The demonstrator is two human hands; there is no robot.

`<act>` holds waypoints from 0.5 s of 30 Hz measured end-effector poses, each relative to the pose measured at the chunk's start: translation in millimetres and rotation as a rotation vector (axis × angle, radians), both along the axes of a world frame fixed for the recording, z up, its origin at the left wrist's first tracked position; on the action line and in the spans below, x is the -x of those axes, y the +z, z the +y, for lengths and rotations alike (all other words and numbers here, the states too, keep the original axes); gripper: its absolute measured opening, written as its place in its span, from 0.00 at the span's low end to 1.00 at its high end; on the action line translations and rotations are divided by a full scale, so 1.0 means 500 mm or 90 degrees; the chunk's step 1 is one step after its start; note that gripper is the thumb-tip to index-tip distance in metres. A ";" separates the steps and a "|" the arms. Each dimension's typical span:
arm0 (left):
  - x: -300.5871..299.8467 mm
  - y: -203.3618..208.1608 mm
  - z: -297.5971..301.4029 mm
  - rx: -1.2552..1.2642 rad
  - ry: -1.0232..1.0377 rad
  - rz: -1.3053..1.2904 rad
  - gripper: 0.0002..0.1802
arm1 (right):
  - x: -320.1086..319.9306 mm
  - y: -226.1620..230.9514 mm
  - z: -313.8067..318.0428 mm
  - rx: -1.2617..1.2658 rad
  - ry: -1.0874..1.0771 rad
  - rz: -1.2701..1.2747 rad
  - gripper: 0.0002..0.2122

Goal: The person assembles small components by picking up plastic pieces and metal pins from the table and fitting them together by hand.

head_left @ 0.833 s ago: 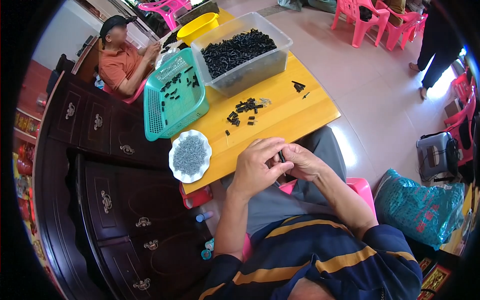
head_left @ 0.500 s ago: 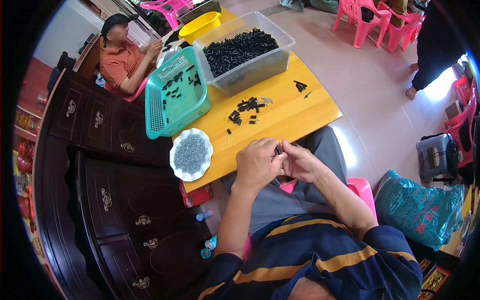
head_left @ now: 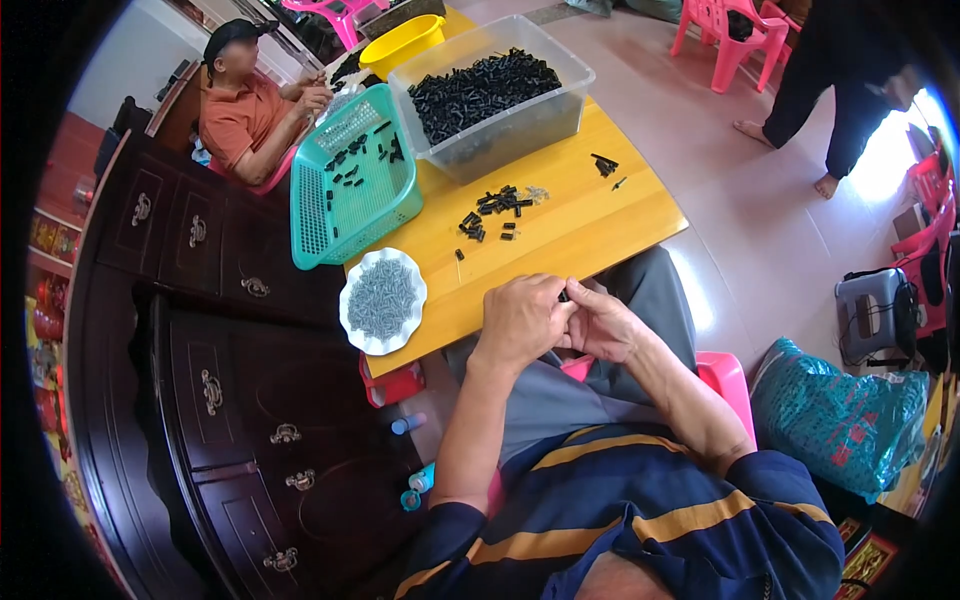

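Note:
Just beyond the table's near edge, over my lap, my left hand (head_left: 522, 318) and my right hand (head_left: 606, 326) meet with fingers closed. Between their fingertips a small black tube-like piece (head_left: 563, 296) shows, mostly covered by the fingers. On the yellow wooden table (head_left: 560, 235) ahead lies a loose pile of short black pieces (head_left: 503, 202), with small transparent bits (head_left: 537, 194) beside it. A white scalloped dish (head_left: 347, 322) holding many small clear-grey pieces stands to the left of my hands.
A green perforated basket (head_left: 400, 212) with scattered black pieces and a translucent bin (head_left: 520, 125) full of them stand farther back, near a yellow basin (head_left: 403, 45). A person in orange (head_left: 240, 130) sits far left; another person (head_left: 825, 100) stands right. Dark drawers (head_left: 260, 380) flank the table.
My hands have shifted very slightly right, and less of the black piece shows between my fingers. The person standing at the right has stepped leftward.

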State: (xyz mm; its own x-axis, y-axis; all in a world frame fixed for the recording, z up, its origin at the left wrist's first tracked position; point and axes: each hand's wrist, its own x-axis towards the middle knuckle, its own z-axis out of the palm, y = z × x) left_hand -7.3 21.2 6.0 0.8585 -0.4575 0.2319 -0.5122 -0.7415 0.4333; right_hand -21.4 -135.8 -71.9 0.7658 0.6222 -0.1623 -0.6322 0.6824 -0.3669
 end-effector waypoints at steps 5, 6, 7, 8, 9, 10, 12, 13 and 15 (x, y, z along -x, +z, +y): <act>-0.002 0.002 0.002 -0.027 0.010 0.034 0.12 | -0.001 -0.019 0.007 -0.075 0.008 0.050 0.18; -0.002 0.002 0.001 -0.039 0.015 0.039 0.12 | -0.002 -0.024 0.008 -0.076 0.010 0.065 0.18; -0.001 0.002 0.001 -0.050 0.020 0.045 0.12 | -0.003 -0.032 0.009 -0.077 0.010 0.065 0.18; -0.001 0.001 0.001 -0.051 0.020 0.046 0.12 | -0.005 -0.041 0.011 -0.088 0.016 0.074 0.18; -0.001 0.000 0.003 -0.058 0.025 0.054 0.12 | -0.006 -0.042 0.013 -0.099 0.023 0.083 0.17; -0.001 -0.001 0.004 -0.066 0.029 0.063 0.12 | -0.006 -0.043 0.015 -0.099 0.024 0.084 0.17; 0.001 -0.002 0.007 -0.077 0.031 0.061 0.12 | -0.004 -0.044 0.019 -0.120 0.032 0.092 0.17; 0.001 -0.002 0.007 -0.088 0.033 0.059 0.11 | -0.003 -0.045 0.021 -0.120 0.032 0.093 0.17; 0.000 -0.003 0.009 -0.092 0.030 0.065 0.11 | 0.000 -0.046 0.025 -0.126 0.023 0.083 0.16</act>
State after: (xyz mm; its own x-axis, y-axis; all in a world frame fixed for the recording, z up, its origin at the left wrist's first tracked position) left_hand -7.3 25.7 4.4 0.8952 -0.4389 0.0776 -0.4348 -0.8219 0.3681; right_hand -21.3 -123.1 -95.0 0.7228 0.6788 -0.1300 -0.6911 0.7088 -0.1415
